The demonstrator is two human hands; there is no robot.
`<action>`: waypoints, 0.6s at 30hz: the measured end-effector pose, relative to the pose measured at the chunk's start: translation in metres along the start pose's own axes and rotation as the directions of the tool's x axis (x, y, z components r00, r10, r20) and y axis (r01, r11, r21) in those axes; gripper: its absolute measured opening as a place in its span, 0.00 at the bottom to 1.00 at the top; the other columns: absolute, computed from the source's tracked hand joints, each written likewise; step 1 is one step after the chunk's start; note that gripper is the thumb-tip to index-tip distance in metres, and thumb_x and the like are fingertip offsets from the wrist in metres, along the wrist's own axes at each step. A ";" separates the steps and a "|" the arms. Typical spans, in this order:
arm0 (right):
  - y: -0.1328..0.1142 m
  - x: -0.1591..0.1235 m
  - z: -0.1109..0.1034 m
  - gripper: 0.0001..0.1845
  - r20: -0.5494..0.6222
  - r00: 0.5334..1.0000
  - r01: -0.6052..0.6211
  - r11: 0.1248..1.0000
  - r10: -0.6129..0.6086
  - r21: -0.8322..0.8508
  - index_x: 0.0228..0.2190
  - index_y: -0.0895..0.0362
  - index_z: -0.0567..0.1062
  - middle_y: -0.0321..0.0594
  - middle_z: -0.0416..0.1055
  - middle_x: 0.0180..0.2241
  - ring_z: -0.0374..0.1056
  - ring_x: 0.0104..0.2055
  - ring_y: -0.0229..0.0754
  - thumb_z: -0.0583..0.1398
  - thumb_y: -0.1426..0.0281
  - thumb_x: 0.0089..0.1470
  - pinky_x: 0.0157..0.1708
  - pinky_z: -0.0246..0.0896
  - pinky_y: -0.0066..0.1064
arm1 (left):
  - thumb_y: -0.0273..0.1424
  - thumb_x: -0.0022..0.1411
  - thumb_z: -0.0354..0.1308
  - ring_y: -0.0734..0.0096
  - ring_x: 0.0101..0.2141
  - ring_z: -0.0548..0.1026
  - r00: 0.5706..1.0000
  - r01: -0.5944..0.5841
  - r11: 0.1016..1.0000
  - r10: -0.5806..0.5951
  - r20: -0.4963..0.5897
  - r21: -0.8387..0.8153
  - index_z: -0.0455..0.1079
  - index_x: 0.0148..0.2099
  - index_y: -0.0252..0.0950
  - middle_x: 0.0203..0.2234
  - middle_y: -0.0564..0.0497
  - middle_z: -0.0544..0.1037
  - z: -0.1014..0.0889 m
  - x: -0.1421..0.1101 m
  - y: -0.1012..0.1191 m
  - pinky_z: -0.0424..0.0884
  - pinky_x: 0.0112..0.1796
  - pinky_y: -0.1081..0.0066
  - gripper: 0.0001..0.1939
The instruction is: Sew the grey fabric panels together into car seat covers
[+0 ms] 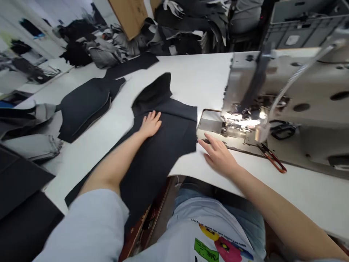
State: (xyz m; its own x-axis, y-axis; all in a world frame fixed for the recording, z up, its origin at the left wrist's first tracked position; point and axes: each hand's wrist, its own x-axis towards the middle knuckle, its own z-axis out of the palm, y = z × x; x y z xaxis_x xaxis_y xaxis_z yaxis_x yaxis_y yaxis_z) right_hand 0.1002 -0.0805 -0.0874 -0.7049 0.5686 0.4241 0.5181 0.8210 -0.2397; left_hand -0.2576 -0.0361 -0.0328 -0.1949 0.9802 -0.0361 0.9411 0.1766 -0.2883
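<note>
A large dark fabric piece [163,134] lies across the white table, with its upper end folded over and its lower part hanging past the front edge. My left hand [151,124] rests flat on it, fingers spread. Just beyond the fabric's right edge, my right hand [218,151] hovers or rests by the sewing machine's metal plate, fingers stretched out and apart, holding nothing. To the right stands the sewing machine [272,83], its needle area brightly lit. I cannot tell whether my right fingertips touch the fabric edge.
Orange-handled thread snips [272,158] and black scissors [283,130] lie by the machine. More dark cut pieces [84,103] and grey fabric stacks [29,145] are on the left. Fabric heaps [188,22] and a grey crate [305,32] stand behind the table.
</note>
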 end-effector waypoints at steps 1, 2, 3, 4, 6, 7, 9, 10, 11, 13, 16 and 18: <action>0.000 0.008 0.002 0.30 0.004 0.999 0.049 0.998 -0.049 -0.030 0.63 0.59 0.63 0.61 0.56 0.65 0.55 0.66 0.59 0.54 0.77 0.60 0.60 0.58 0.54 | 0.38 0.73 0.44 0.57 0.66 0.56 0.999 -0.040 0.998 0.040 -0.004 -0.056 0.53 0.70 0.38 0.68 0.44 0.57 0.014 0.003 0.005 0.59 0.63 0.59 0.26; -0.001 0.017 0.005 0.32 0.026 0.995 0.102 0.993 -0.101 -0.054 0.63 0.58 0.63 0.60 0.54 0.66 0.52 0.68 0.60 0.56 0.77 0.58 0.62 0.54 0.57 | 0.40 0.73 0.44 0.54 0.67 0.54 0.995 -0.101 0.987 0.098 -0.026 -0.129 0.52 0.70 0.37 0.69 0.43 0.55 0.025 0.005 0.008 0.56 0.64 0.56 0.28; 0.000 0.027 0.009 0.33 0.062 0.986 0.157 0.985 -0.153 -0.066 0.63 0.57 0.64 0.59 0.54 0.66 0.51 0.69 0.61 0.58 0.78 0.55 0.63 0.51 0.60 | 0.41 0.71 0.46 0.52 0.68 0.53 0.983 -0.181 0.962 0.174 -0.052 -0.205 0.53 0.70 0.37 0.69 0.42 0.54 0.034 0.007 0.007 0.53 0.65 0.55 0.30; 0.000 0.038 0.014 0.34 0.105 0.973 0.212 0.975 -0.204 -0.064 0.62 0.57 0.65 0.58 0.57 0.65 0.53 0.68 0.61 0.59 0.78 0.53 0.63 0.51 0.61 | 0.42 0.70 0.48 0.52 0.68 0.53 0.963 -0.271 0.919 0.258 -0.082 -0.287 0.55 0.70 0.37 0.69 0.42 0.54 0.042 0.008 0.003 0.52 0.65 0.55 0.30; 0.001 0.059 0.029 0.33 0.161 0.945 0.295 0.955 -0.285 -0.041 0.58 0.59 0.69 0.54 0.66 0.61 0.61 0.64 0.59 0.59 0.79 0.49 0.62 0.55 0.58 | 0.41 0.66 0.54 0.58 0.66 0.59 0.947 -0.320 0.823 0.281 -0.154 -0.470 0.65 0.64 0.41 0.66 0.48 0.62 0.055 0.010 -0.022 0.53 0.66 0.60 0.27; 0.002 0.067 0.037 0.32 0.154 0.936 0.323 0.946 -0.316 -0.026 0.57 0.60 0.70 0.53 0.69 0.58 0.64 0.61 0.57 0.57 0.79 0.49 0.61 0.59 0.53 | 0.39 0.64 0.56 0.62 0.64 0.62 0.965 -0.259 0.792 0.190 -0.181 -0.553 0.70 0.60 0.43 0.63 0.52 0.67 0.062 0.010 -0.043 0.55 0.65 0.64 0.23; 0.002 0.079 0.052 0.34 0.078 0.936 0.346 0.938 -0.344 -0.016 0.60 0.60 0.67 0.50 0.71 0.57 0.67 0.59 0.53 0.55 0.78 0.51 0.60 0.63 0.46 | 0.33 0.63 0.58 0.66 0.61 0.66 0.965 0.001 0.740 -0.177 -0.193 -0.673 0.74 0.54 0.42 0.60 0.53 0.71 0.077 0.004 -0.100 0.57 0.64 0.67 0.17; 0.002 0.081 0.057 0.35 0.046 0.932 0.361 0.933 -0.360 -0.003 0.63 0.59 0.63 0.49 0.70 0.57 0.67 0.59 0.52 0.55 0.77 0.53 0.60 0.63 0.46 | 0.29 0.63 0.57 0.66 0.61 0.66 0.902 0.162 0.692 -0.393 -0.179 -0.703 0.74 0.54 0.40 0.60 0.50 0.71 0.085 -0.004 -0.134 0.57 0.64 0.66 0.17; 0.002 0.081 0.061 0.36 0.028 0.925 0.378 0.926 -0.378 0.009 0.65 0.59 0.59 0.48 0.70 0.58 0.67 0.59 0.53 0.54 0.75 0.55 0.59 0.63 0.47 | 0.27 0.65 0.54 0.64 0.62 0.65 0.796 0.312 0.624 -0.583 -0.161 -0.717 0.71 0.56 0.36 0.61 0.46 0.69 0.094 -0.016 -0.169 0.56 0.65 0.63 0.18; 0.002 0.075 0.062 0.37 0.030 0.928 0.369 0.929 -0.370 0.035 0.68 0.56 0.55 0.47 0.68 0.59 0.67 0.59 0.56 0.54 0.71 0.58 0.59 0.62 0.51 | 0.23 0.68 0.47 0.60 0.63 0.63 0.515 0.537 0.427 -0.849 -0.119 -0.728 0.64 0.61 0.27 0.62 0.35 0.65 0.107 -0.048 -0.234 0.55 0.65 0.55 0.20; 0.002 0.062 0.060 0.37 0.046 0.957 0.283 0.958 -0.285 0.053 0.68 0.53 0.54 0.46 0.67 0.60 0.66 0.60 0.61 0.53 0.66 0.59 0.60 0.59 0.57 | 0.29 0.72 0.46 0.54 0.59 0.66 0.129 0.656 0.148 -0.988 -0.084 -0.740 0.60 0.62 0.25 0.59 0.32 0.66 0.114 -0.089 -0.305 0.61 0.60 0.46 0.20; 0.003 0.062 0.063 0.38 0.059 0.964 0.255 0.965 -0.259 0.058 0.68 0.52 0.54 0.45 0.66 0.61 0.65 0.60 0.61 0.55 0.66 0.57 0.60 0.59 0.57 | 0.36 0.70 0.54 0.56 0.54 0.70 0.047 0.645 0.113 -0.993 -0.108 -0.756 0.64 0.60 0.31 0.56 0.39 0.69 0.109 -0.091 -0.332 0.69 0.54 0.48 0.21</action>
State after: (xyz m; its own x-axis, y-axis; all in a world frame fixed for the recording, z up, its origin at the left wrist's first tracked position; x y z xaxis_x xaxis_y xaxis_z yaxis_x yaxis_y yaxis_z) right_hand 0.0278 -0.0399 -0.1166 -0.8423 0.3390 0.4191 0.2922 0.9405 -0.1734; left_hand -0.5828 -0.1935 -0.0384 -0.9139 -0.1190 0.3882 0.1895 0.7205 0.6671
